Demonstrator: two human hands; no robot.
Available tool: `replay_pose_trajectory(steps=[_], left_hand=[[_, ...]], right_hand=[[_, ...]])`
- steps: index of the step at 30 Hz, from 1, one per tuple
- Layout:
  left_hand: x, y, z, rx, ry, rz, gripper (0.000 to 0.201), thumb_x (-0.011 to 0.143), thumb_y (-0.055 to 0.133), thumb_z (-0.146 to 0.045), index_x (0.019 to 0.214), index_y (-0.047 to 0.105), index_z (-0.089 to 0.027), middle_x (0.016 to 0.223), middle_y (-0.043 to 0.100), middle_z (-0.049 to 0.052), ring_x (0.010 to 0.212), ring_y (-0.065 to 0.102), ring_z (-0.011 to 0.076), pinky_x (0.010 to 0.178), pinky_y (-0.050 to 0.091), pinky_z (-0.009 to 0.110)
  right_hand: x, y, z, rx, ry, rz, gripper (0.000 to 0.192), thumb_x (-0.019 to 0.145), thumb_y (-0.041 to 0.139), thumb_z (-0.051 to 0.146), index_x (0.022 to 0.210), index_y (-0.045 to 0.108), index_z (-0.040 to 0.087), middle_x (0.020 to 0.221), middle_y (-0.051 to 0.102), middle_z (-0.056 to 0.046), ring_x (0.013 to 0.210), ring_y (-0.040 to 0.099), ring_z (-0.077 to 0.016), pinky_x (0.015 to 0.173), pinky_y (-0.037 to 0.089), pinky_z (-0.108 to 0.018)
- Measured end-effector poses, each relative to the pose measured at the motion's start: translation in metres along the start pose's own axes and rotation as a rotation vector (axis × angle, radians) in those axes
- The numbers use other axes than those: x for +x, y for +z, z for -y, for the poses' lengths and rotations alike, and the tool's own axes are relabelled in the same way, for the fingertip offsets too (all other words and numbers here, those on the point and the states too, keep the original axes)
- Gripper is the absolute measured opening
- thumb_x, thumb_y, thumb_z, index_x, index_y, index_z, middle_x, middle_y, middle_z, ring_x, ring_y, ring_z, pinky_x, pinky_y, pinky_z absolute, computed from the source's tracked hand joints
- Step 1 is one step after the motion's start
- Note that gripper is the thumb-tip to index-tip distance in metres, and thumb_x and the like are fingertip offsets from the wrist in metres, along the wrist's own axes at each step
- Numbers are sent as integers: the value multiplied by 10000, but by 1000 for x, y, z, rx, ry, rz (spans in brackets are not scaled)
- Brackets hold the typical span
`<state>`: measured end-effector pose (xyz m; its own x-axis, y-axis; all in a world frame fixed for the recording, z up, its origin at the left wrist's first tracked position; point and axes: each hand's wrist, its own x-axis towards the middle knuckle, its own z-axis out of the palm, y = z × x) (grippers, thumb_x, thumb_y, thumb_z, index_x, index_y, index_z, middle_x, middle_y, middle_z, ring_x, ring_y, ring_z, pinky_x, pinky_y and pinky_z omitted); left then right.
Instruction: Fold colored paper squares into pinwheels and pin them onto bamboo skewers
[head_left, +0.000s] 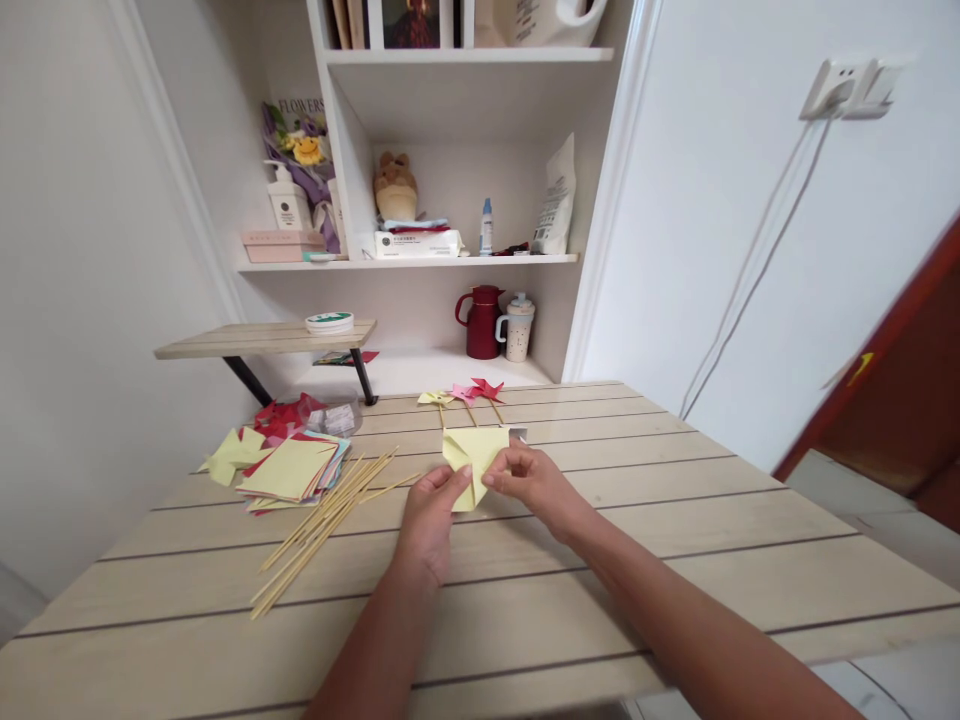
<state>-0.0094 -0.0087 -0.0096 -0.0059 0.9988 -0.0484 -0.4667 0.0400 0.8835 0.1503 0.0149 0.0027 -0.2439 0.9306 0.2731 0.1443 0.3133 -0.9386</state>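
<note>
A pale yellow paper square [474, 455], partly folded, is held just above the wooden table [675, 560] at its middle. My left hand [431, 515] pinches its lower left edge. My right hand [529, 478] grips its right side with thumb and fingers. A bundle of thin wooden sticks [326, 525] lies to the left of my left hand. Beyond the sheet lie three finished paper pinwheels [465, 395] in yellow, pink and red.
A stack of coloured paper squares [289, 470] and loose red and yellow pieces sit at the table's left. A small raised shelf [262, 340] stands behind them. White wall shelves hold a red jug [482, 322], a mug, boxes and bottles.
</note>
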Motion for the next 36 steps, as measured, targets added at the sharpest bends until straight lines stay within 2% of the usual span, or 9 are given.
replay_pose_trajectory(steps=[7,20,30,33,35,36], left_hand=[[1,1,2,-50,-34,9,386,613,891,-343,914,778,-128,897,765,87,802,651,145,777,468,241],[-1,2,2,-15,-32,6,353,593,900,-333,841,763,-122,846,768,89,755,675,168,744,479,268],[2,3,4,100,93,-55,283,636,852,-357,784,757,-136,753,745,52,670,631,149,685,450,252],[3,2,2,182,161,-114,226,660,820,-345,764,750,-157,733,727,38,676,623,163,677,448,262],[3,1,-1,302,267,-154,150,680,794,-314,720,741,-179,730,708,33,696,619,177,686,447,273],[3,1,-3,379,344,-169,111,689,780,-290,683,732,-191,733,697,32,710,615,184,701,445,278]], right_hand=[[-1,0,3,124,52,37,206,732,699,315,644,562,190,631,472,48,627,385,-127,626,279,-270],[-1,2,5,144,24,15,173,722,686,269,624,566,192,655,620,31,645,505,-137,666,368,-274],[-2,2,6,64,29,39,218,770,700,346,648,597,198,661,657,1,680,566,-167,690,427,-297],[-2,-1,6,-84,-88,-78,207,790,700,379,700,636,204,872,659,-40,805,598,-194,743,461,-328],[-2,-5,8,-179,-224,-220,173,799,711,391,842,684,226,1144,615,-79,1046,591,-244,882,469,-378],[-2,-8,9,-223,-289,-280,214,796,725,395,946,694,245,1267,562,-90,1174,546,-269,967,444,-410]])
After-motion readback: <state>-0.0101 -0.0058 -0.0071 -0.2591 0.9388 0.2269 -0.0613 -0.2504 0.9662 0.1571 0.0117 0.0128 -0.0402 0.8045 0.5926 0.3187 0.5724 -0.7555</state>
